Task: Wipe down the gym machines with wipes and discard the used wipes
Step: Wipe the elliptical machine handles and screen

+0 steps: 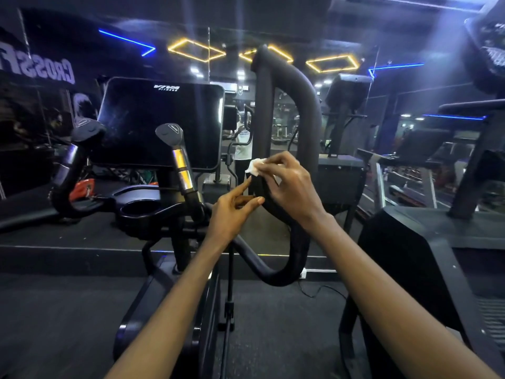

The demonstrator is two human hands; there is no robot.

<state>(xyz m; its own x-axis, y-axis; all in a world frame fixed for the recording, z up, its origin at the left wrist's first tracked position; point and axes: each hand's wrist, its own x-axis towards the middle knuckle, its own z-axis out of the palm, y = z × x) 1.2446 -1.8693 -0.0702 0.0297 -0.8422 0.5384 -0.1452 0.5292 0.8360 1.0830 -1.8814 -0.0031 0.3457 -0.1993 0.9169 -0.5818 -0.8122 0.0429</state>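
Left hand (235, 212) and right hand (292, 187) reach forward together to a black exercise machine in a dark gym.

Far left, a short grip (82, 149) with a metal band curves upward beside a dark screen (161, 121), which has small white lettering near its top edge. Below the screen sits a round cup holder (139, 210). Just right of it, a second short grip (179, 157) with shiny metal bands stands tilted.

Next, the left hand is open, its fingers nearly straight. Its index fingertip touches a thick padded handle (314, 119), a tall black loop that rises well above the hands and curves back down below them.

A small white wipe (255, 166) is pressed against the handle's left side, just above the left index finger. The right hand pinches this wipe between thumb and fingers, and its fingers curl round the padded handle.

Yellow and blue strip lights (196, 50) glow across the background. Far right stands the dark deck of a neighbouring machine (437, 231), apart from the hands.
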